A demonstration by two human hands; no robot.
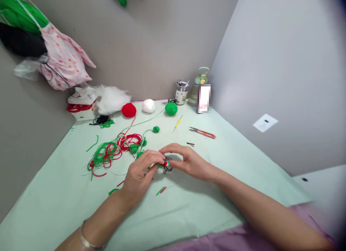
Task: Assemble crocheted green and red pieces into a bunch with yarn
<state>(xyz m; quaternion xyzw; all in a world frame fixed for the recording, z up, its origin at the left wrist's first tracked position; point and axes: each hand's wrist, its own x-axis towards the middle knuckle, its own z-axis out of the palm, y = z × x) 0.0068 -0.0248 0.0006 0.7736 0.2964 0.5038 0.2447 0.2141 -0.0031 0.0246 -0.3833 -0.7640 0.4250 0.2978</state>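
In the head view, a small green and red crochet piece (163,165) is held just above a pale green table (216,207), near its middle and between the two hands. The left hand (142,171) is closed, with its fingers curled and its fingertips pinched on the left end of the piece. The right hand (186,161) is closed too, and the right end is gripped between its thumb and forefinger. A black thread (168,169) is seen looped at the piece, right between the fingertips. A bracelet (88,241) is worn on the left wrist.

A tangle (116,152) of red and green yarn is spread just left of the left hand. Two short yarn bits (161,190), one green and one red, are laid near the hands on the near side. A small green ball (156,129) is set beyond the tangle. Further back, a red ball (129,110), a white ball (148,106) and a green ball (171,108) are lined up near the wall, with white stuffing (112,99) to their left. A yellow hook (177,123) and orange snips (202,133) are laid beyond the right hand, well apart from it. A cup (181,93) of pens and a bottle (198,85) are stood in the far corner. A pink bag (63,60) is hung on the left wall.
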